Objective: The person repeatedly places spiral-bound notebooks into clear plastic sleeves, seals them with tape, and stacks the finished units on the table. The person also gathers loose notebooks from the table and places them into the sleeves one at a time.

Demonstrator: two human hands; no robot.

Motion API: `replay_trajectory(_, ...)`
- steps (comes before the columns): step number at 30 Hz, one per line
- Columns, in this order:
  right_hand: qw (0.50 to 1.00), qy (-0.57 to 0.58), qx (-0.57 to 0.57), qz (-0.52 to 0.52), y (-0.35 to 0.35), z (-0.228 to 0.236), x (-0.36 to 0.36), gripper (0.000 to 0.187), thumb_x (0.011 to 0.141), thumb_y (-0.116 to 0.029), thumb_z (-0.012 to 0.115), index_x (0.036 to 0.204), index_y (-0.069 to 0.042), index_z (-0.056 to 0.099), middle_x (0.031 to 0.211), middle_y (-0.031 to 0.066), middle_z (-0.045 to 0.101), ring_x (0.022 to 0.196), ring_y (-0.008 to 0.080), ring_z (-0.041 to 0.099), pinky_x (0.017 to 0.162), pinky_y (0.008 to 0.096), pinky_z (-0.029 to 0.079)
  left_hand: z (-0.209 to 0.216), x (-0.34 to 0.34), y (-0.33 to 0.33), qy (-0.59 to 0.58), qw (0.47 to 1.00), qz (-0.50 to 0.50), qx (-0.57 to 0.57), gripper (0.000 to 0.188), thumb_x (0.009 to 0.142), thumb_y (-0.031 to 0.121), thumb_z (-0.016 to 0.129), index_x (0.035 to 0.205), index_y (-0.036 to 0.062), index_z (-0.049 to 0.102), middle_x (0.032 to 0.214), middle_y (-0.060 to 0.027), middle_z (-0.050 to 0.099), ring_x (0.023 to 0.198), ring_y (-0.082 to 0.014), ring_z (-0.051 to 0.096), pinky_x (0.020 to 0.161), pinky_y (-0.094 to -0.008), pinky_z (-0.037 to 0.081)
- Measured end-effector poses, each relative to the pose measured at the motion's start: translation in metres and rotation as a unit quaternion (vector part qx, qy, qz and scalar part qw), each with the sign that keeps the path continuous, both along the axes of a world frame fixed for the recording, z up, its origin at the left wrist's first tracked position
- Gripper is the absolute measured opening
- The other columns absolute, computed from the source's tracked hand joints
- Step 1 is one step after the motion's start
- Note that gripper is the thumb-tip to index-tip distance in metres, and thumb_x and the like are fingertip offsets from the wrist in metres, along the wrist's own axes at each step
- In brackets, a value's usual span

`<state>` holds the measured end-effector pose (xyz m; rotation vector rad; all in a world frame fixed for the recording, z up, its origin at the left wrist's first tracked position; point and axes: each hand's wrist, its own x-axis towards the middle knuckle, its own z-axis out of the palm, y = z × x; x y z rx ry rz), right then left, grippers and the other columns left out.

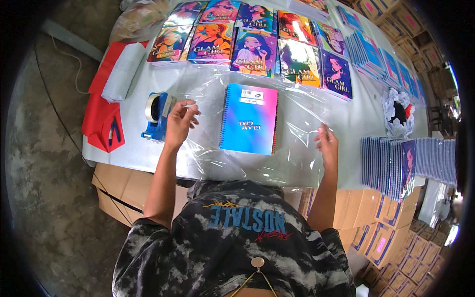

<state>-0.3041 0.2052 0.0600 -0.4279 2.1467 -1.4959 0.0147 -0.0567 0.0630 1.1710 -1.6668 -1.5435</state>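
Observation:
A spiral notebook (249, 119) with a blue and pink cover lies on a sheet of clear plastic film (302, 131) in front of me. Its barcode label is at the far end. My left hand (180, 123) hovers left of the notebook, fingers loosely bent and apart, beside a blue tape dispenser (157, 121) with a roll of clear tape. At the film's right side is my right hand (327, 143), its fingers apart and slightly blurred. Whether either hand touches the film is hard to make out.
Rows of illustrated notebooks (255, 52) cover the table's far side. Notebook stacks (386, 161) stand at right, below crumpled plastic (397, 113). A white roll (123, 72) and pens (114, 131) lie on red material (94, 119) at left. Cardboard boxes (378, 242) fill the lower right.

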Motion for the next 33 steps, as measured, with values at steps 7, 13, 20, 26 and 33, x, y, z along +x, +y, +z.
replay_trajectory(7,0.96,-0.042,0.105,0.257,0.011,0.019,-0.029,0.028,0.087,-0.023,0.062,0.079,0.003,0.066,0.079,0.0078,0.063,0.065,0.0085,0.053,0.061,0.0227,0.042,0.055,-0.008,0.004,-0.249,0.916,-0.308,0.063,0.028,0.086,0.024,0.065,0.07,0.0009,0.062,0.068,-0.0036,0.058,0.054,-0.0108,0.05,0.05,-0.0244,0.039)
replay_trajectory(13,0.941,-0.043,-0.124,0.311,-0.028,0.005,-0.007,0.022,0.086,-0.016,0.06,0.074,0.002,0.064,0.106,0.0154,0.062,0.073,0.0084,0.053,0.066,0.0228,0.041,0.042,-0.047,0.009,-0.113,0.917,-0.366,-0.109,0.025,0.086,0.024,0.063,0.07,0.0055,0.065,0.139,-0.0156,0.033,0.118,-0.0256,0.034,0.095,-0.0378,0.031)
replay_trajectory(20,0.905,-0.174,-0.334,0.2,-0.085,-0.046,0.089,0.018,0.083,-0.01,0.052,0.079,0.005,0.059,0.148,0.0124,0.028,0.07,0.0051,0.047,0.067,0.0205,0.037,0.001,-0.086,0.046,-0.066,0.929,-0.364,-0.024,0.021,0.089,0.023,0.057,0.079,0.0083,0.067,0.151,-0.019,0.011,0.141,-0.0324,0.003,0.111,-0.0462,0.006)
replay_trajectory(26,0.891,-0.301,-0.312,0.139,-0.081,-0.032,0.114,0.016,0.085,-0.01,0.049,0.074,0.001,0.053,0.133,0.0116,0.047,0.082,0.0071,0.05,0.075,0.0219,0.038,-0.03,-0.107,0.102,-0.118,0.895,-0.331,-0.276,0.019,0.088,0.021,0.054,0.085,0.0065,0.066,0.147,-0.0217,0.024,0.14,-0.0334,0.01,0.112,-0.0472,0.003)
replay_trajectory(33,0.912,-0.167,-0.365,0.08,-0.081,-0.015,0.103,0.019,0.091,-0.012,0.04,0.083,0.001,0.052,0.13,0.0168,0.045,0.119,0.0219,0.042,0.1,0.0349,0.031,-0.002,-0.051,0.045,0.154,0.97,-0.178,-0.053,0.042,0.088,0.042,0.05,0.075,0.0029,0.059,0.133,-0.0142,0.049,0.121,-0.0205,0.047,0.1,-0.0411,0.035)
